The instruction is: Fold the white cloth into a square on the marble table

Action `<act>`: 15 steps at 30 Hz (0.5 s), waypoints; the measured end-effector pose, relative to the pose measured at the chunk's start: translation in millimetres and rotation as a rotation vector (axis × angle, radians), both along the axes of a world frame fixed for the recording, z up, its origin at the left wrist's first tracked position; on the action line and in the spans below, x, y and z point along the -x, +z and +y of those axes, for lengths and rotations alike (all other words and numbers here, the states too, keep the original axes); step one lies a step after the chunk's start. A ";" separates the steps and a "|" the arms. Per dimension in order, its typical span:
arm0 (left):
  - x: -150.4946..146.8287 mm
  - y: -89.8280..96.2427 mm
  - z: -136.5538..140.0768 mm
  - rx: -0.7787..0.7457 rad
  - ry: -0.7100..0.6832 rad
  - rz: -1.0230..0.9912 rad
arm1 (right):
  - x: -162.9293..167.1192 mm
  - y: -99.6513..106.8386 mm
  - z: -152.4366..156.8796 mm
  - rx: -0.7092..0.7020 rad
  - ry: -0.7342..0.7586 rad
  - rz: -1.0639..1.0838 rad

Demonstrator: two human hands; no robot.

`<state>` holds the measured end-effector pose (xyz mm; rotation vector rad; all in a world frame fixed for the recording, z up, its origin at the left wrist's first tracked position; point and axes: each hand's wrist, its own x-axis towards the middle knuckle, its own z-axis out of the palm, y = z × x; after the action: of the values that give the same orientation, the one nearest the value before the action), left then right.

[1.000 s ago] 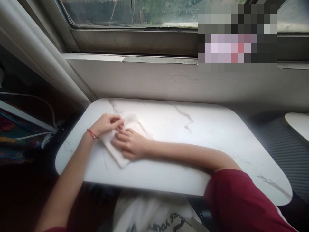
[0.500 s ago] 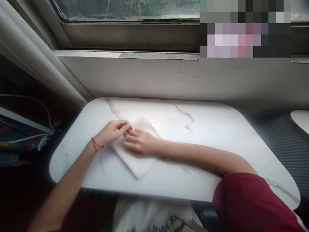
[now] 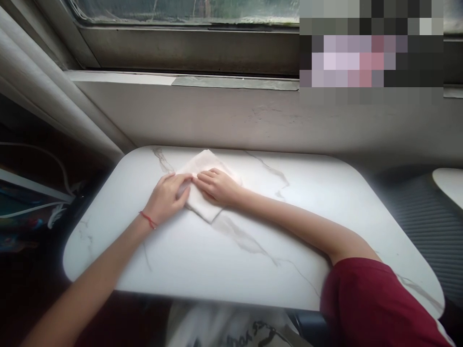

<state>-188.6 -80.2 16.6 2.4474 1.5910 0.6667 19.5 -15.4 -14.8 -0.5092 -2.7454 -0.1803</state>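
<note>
A folded white cloth (image 3: 205, 208) lies at an angle on the white marble-patterned table (image 3: 173, 255), one corner close to the back edge. My right hand (image 3: 220, 186) rests palm down on top of it, fingers stretched out and pointing left. At the cloth's left side is my left hand (image 3: 167, 193), with a red string bracelet on the wrist. Its index fingertip meets the fingertips of the right hand, and its thumb stands apart over the cloth's edge. Part of the cloth is hidden under both hands.
Behind the table rise a pale wall (image 3: 188, 111) and a window (image 3: 188, 12). A light curtain (image 3: 47, 82) hangs at the left. On the right are a ribbed grey seat (image 3: 415, 226) and the end of another white table (image 3: 450, 185). A blurred patch covers the upper right.
The cloth has slid away from me towards the back edge, with my right hand on it. My left hand has turned, its thumb now spread from the index finger.
</note>
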 end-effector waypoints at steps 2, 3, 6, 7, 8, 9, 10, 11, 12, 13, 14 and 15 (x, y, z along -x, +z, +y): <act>0.9 -2.5 2.5 -0.037 0.023 0.018 | -2.6 -3.4 5.1 0.013 0.020 0.033; 1.6 -3.3 3.5 -0.040 0.032 0.023 | -4.2 -5.2 8.1 0.020 0.030 0.052; 3.2 -4.7 4.8 -0.010 0.041 0.026 | -8.1 -9.4 15.5 0.044 0.047 0.094; 3.5 -4.8 4.8 0.002 0.040 0.022 | -8.6 -9.5 16.4 0.048 0.047 0.101; 3.7 -4.8 4.6 0.010 0.036 0.016 | -8.6 -8.7 16.3 0.049 0.045 0.104; 3.7 -4.5 4.3 0.012 0.032 0.008 | -8.1 -6.8 14.9 0.048 0.040 0.101; 3.6 -3.8 3.9 0.011 0.025 0.002 | -7.3 -3.7 12.3 0.049 0.030 0.086; 3.4 -2.8 3.3 0.010 0.016 -0.004 | -6.1 0.4 8.4 0.051 0.017 0.060; 3.3 -1.4 2.5 0.010 0.006 -0.009 | -4.9 5.4 3.4 0.056 0.007 0.025; 3.1 0.3 1.4 0.010 -0.008 -0.014 | -3.6 11.2 -2.5 0.064 0.002 -0.012; 2.9 2.2 0.1 0.012 -0.026 -0.022 | -2.4 17.2 -9.3 0.075 0.006 -0.050; 2.7 4.0 -1.6 0.018 -0.049 -0.031 | -1.3 23.3 -16.7 0.088 0.019 -0.085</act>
<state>-191.3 -81.8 20.6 2.4426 1.5139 0.6767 20.8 -32.1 8.5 -0.5094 -2.8504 -0.0787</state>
